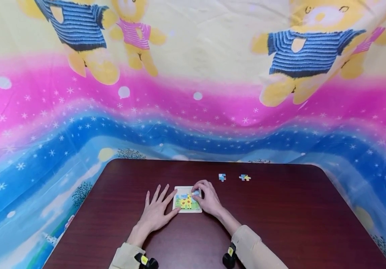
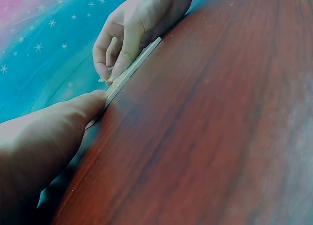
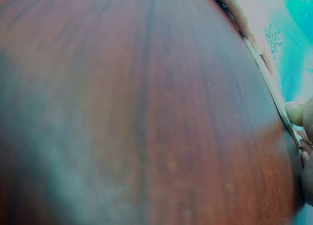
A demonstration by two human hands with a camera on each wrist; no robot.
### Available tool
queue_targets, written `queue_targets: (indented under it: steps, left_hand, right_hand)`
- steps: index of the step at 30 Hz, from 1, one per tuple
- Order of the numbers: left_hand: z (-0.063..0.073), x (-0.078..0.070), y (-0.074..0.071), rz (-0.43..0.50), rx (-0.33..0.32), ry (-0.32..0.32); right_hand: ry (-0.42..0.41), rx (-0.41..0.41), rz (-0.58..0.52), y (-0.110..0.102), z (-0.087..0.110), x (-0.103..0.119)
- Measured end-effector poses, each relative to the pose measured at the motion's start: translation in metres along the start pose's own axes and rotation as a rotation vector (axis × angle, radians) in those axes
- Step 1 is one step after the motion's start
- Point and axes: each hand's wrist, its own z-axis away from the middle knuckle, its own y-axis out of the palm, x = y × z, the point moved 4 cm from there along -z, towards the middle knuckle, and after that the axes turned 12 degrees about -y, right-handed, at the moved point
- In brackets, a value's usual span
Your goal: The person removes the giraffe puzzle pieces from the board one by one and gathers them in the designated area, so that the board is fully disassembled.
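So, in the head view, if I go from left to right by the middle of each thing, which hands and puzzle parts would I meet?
Left hand, framed giraffe puzzle, right hand, mostly blue loose piece, yellow-and-blue loose piece.

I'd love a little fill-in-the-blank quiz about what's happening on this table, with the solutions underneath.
1. The animal pictured on the puzzle is a ____.
2. Apart from the frame and the hands, ____ loose pieces lie on the table.
3. The spread hand touching the frame is the person's ____ hand.
4. The bears printed on the cloth wear stripes of blue or ____.

Missing words: giraffe; two; left; pink.
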Motion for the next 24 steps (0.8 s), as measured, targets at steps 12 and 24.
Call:
queue_targets:
  steps: [12, 24]
  left_hand:
    - [0.0005, 0.003, 0.0031, 0.039, -0.044, 0.023]
    - [0.0002, -0.0017, -0.0021, -0.016, -0.006, -0.004]
  right_hand:
    - [0.063, -0.044, 0.011, 0.0006, 0.0031, -0.0025]
    - [0.055, -0.091, 0.083, -0.0011, 0.0032, -0.0028]
